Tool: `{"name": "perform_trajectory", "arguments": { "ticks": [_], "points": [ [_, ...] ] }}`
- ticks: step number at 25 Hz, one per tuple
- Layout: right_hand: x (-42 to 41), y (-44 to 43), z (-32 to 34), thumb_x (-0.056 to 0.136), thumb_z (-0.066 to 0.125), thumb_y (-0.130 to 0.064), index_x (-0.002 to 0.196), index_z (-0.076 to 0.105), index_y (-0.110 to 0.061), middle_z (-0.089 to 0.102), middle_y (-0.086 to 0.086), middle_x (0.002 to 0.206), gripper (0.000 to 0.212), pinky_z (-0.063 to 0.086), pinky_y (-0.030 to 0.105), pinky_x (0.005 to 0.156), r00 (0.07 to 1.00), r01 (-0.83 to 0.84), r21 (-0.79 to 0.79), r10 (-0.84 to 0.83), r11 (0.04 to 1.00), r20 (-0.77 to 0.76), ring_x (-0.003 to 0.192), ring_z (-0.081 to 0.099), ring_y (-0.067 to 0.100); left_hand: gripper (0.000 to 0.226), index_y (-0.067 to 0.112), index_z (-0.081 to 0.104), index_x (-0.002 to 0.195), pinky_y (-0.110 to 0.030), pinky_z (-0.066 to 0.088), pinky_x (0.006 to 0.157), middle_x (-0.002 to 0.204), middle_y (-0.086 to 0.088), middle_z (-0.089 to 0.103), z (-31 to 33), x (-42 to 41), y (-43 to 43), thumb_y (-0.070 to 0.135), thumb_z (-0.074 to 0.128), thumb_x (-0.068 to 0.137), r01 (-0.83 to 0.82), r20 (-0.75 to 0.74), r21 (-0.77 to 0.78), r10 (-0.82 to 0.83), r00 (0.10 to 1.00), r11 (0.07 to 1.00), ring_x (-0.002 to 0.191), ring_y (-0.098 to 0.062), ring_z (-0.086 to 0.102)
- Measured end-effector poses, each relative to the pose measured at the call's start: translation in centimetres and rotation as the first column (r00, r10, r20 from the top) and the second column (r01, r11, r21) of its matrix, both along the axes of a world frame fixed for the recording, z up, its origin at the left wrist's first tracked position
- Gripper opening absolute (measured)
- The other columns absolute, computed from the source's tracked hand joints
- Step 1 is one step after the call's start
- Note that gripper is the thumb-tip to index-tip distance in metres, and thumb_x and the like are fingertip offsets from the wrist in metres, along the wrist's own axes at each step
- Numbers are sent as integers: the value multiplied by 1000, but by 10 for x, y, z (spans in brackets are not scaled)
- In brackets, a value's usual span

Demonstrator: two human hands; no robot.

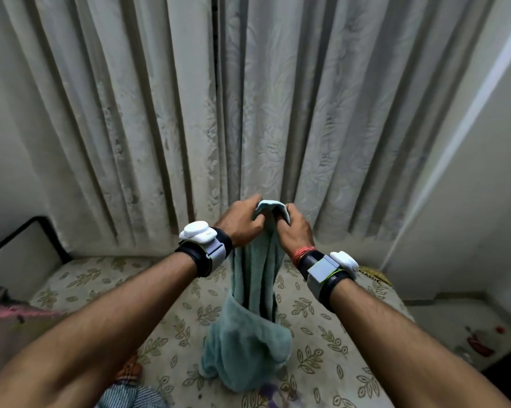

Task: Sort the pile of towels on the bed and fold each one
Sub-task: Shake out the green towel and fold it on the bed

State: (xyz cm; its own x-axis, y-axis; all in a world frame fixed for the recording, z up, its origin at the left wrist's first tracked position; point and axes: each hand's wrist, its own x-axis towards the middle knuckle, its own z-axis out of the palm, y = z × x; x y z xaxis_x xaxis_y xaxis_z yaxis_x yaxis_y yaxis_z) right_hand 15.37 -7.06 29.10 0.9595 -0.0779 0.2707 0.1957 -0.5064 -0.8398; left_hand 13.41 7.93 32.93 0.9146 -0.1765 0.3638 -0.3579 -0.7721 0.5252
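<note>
Near edge of the bed first, one striped cloth and one pink cloth waiting, then up one teal towel, tail bunched on the bed, to left grip and right grip pinching its top edge side by side before the curtain — slide apart to the corners, keep it taut.

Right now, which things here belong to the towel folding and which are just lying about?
Part of the job: teal towel, gripped at its top by left hand and right hand; bed beneath; striped cloth at the bottom edge, perhaps another towel.
Just there: curtains; wrist bands.
</note>
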Motion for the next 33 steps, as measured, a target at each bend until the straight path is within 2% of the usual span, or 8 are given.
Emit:
{"name": "perform_trajectory", "arguments": {
  "ticks": [11,14,18,23,25,28,31,33],
  "points": [
    [1,-65,10,92,68,-16,95,71,-17,69,-5,80,3,48,25,70,994,-83,124,74,989,77,72,58,5,27,9,57,77,-41,48,69,74,-9,63,0,26,-40,30,40,74,2,-102,-91,-11,995,996,81,-35,61],
    [-4,-69,9,92,65,-15,90,71,-18,66,-10,75,7,44,21,67,989,-131,91,124,987,87,69,54,-1,28,17,65,93,-36,52,75,83,0,69,4,23,-50,24,47,72,137,-70,-172,-151,986,976,83,-23,65],
    [-7,-73,11,90,61,-10,83,70,-23,62,-12,70,17,42,19,66,988,-145,59,141,988,64,67,52,-8,38,19,70,105,-29,53,86,99,5,73,10,22,-57,24,52,72,325,-33,-101,-330,943,940,94,-10,66],
    [-11,-79,9,80,58,-36,95,76,-23,75,-3,84,27,54,32,78,989,-150,45,150,988,5,84,70,14,27,19,73,102,-30,51,74,83,10,69,7,17,-58,40,57,96,349,0,-105,-351,936,931,76,1,60],
    [-13,-80,9,86,62,-30,83,72,-24,68,-9,74,12,50,30,71,988,-153,68,152,986,9,72,62,7,30,15,72,100,-34,51,74,82,3,69,6,13,-61,39,54,97,341,65,-119,-335,940,933,77,-9,62],
    [-18,-76,16,91,68,-27,71,65,-23,59,-10,68,20,44,27,64,982,-180,126,185,975,-26,67,52,4,31,13,65,90,-42,51,73,79,-5,66,10,8,-67,38,50,98,280,124,-217,-258,958,935,78,-22,63],
    [-31,-73,24,92,74,-30,92,73,-16,72,0,85,14,53,28,70,933,-295,328,345,897,-103,79,64,10,30,9,56,82,-42,47,67,70,-5,58,21,6,-68,33,51,100,222,147,-256,-190,971,941,67,-21,53],
    [-39,-74,18,87,78,-37,110,69,-7,76,9,104,38,59,37,85,897,-299,371,392,879,-205,94,73,23,32,11,51,77,-41,43,64,65,1,51,29,9,-62,33,50,100,173,189,-265,-125,974,949,63,-16,45]
  ]
}}
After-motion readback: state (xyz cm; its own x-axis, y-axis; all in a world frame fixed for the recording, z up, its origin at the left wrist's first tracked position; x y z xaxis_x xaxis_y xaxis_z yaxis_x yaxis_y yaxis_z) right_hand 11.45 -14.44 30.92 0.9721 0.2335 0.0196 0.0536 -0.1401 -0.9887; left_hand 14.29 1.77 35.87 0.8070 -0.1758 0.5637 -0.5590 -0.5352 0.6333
